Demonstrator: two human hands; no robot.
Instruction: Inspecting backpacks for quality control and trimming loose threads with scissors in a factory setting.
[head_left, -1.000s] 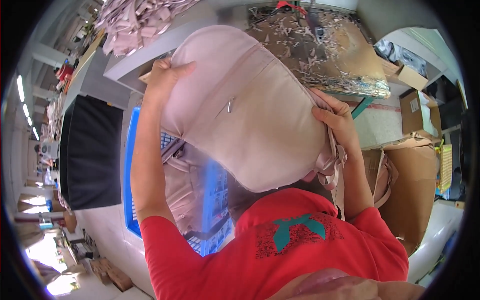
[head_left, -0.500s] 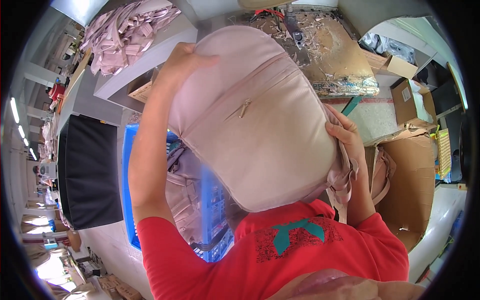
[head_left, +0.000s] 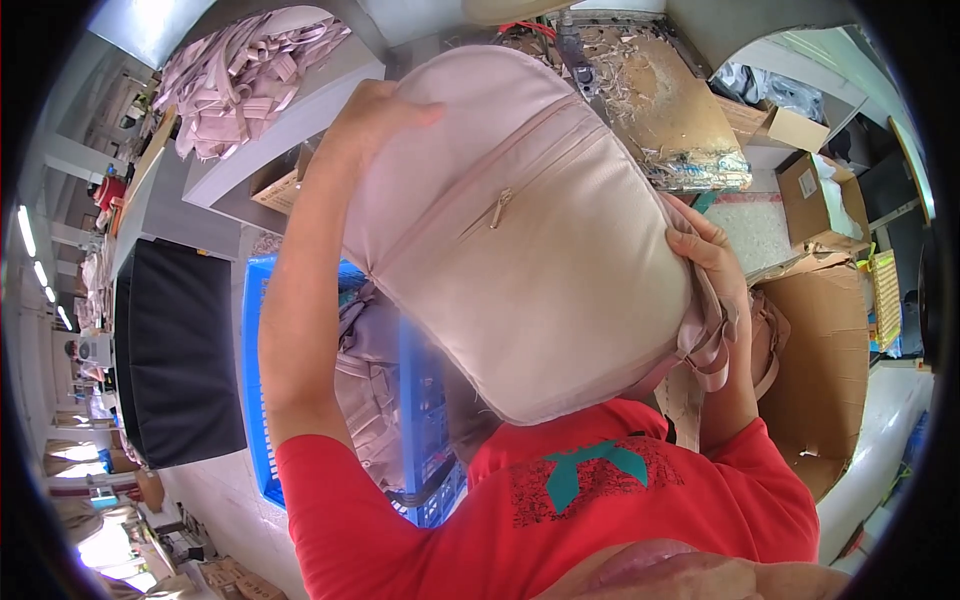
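Note:
A pale pink backpack panel (head_left: 560, 290) with a rounded top is held up in front of my chest, tilted to the left. A zipper with a small metal pull (head_left: 501, 208) runs slantwise across it. At the upper left edge my left hand (head_left: 385, 125) grips it, thumb on the face and fingers hidden behind. My right hand (head_left: 712, 255) grips the right edge, with its fingers at the border. Pink straps (head_left: 708, 352) hang in loops below my right hand. The back of the panel is out of sight.
A blue plastic crate (head_left: 262, 380) at left holds mauve bags. An open cardboard box (head_left: 820, 370) with pink pieces stands at right. Pink straps (head_left: 245, 80) are heaped on a table at far left. Beyond the panel sits a worn board (head_left: 650, 90) with scraps.
The panel has shifted slightly to the right and its lower end has swung right. My right hand has moved right with it; my left hand stays on the upper left edge.

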